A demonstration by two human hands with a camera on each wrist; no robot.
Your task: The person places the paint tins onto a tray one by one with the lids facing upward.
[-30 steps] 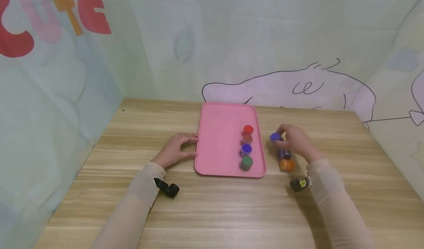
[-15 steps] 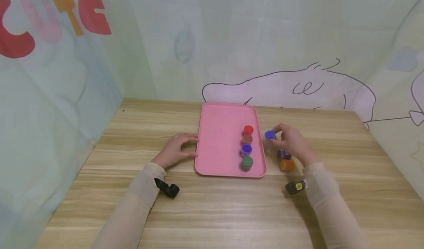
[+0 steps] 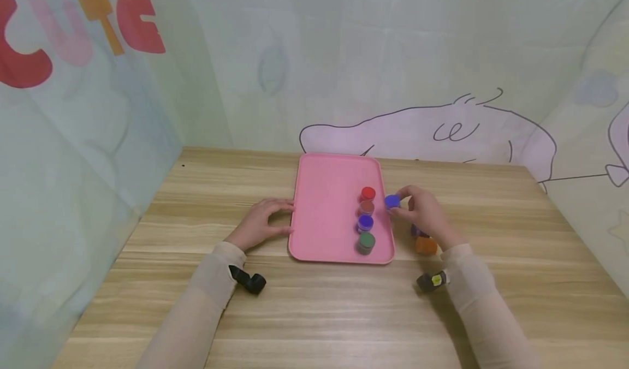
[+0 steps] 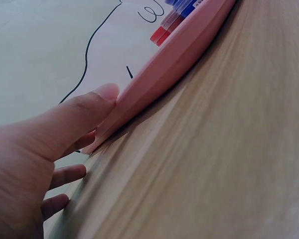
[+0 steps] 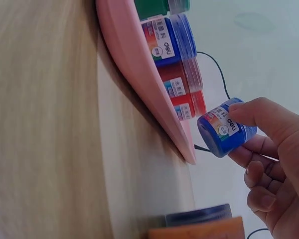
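Observation:
My right hand (image 3: 423, 212) pinches a small blue paint jar (image 5: 223, 127) between thumb and fingers, raised at the right rim of the pink tray (image 3: 324, 194). On the tray's right side stand a red jar (image 3: 368, 194), a brownish-red jar (image 3: 366, 208), another blue jar (image 3: 365, 223) and a green jar (image 3: 366, 243) in a column. My left hand (image 3: 260, 221) touches the tray's left rim with thumb and fingertips, fingers spread. In the left wrist view, the thumb (image 4: 97, 97) lies against the tray's outer wall.
An orange jar (image 3: 426, 245) lies on the wooden table (image 3: 314, 314) right of the tray, with a dark purple jar (image 3: 417, 231) just behind it, partly hidden by my right hand. A printed cloth backdrop (image 3: 236, 74) rises behind the table.
My right hand has carried the blue jar leftward, from beside the purple jar to the tray's right rim. The left hand has stayed at the tray's left rim.

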